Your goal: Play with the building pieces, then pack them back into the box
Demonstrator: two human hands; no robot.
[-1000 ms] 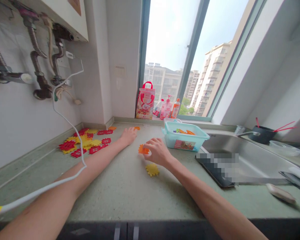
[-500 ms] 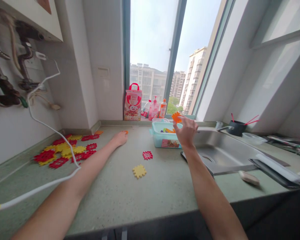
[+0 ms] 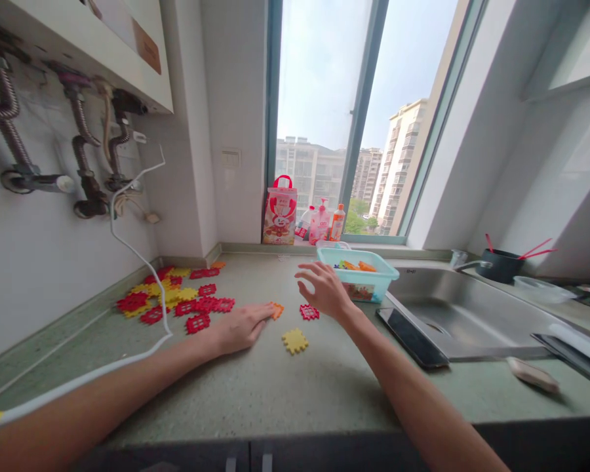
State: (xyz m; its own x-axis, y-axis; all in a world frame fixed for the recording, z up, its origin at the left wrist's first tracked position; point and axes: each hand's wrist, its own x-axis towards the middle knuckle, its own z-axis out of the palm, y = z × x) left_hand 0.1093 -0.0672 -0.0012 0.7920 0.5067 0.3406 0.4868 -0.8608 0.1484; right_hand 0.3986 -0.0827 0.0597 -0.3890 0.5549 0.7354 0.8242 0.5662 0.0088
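Note:
My left hand (image 3: 246, 328) rests low over the counter, its fingertips on an orange interlocking toy tile (image 3: 278, 311) that lies flat there; the thumb is partly hidden. Nothing is in my right hand (image 3: 322, 288), raised in front of the light-blue plastic box (image 3: 386, 275) with its fingers curved and apart. Inside the box, orange, purple and green pieces show near the rim. A red square tile (image 3: 309, 312) sits under my right hand, and a yellow tile (image 3: 295, 341) lies nearer me. Left of my left hand spreads a pile of red and yellow tiles (image 3: 177, 298).
A white cable (image 3: 164, 308) hangs over the tile pile and my left forearm. To the right lie a black phone (image 3: 413, 337), a steel sink (image 3: 452, 301) and a bar of soap (image 3: 533, 375). Bottles (image 3: 320, 224) and a pink bag (image 3: 280, 213) stand by the window.
My left hand has come nearer with the orange tile. My right hand has let go of its orange tile and moved left, away from above the box. The view has shifted left.

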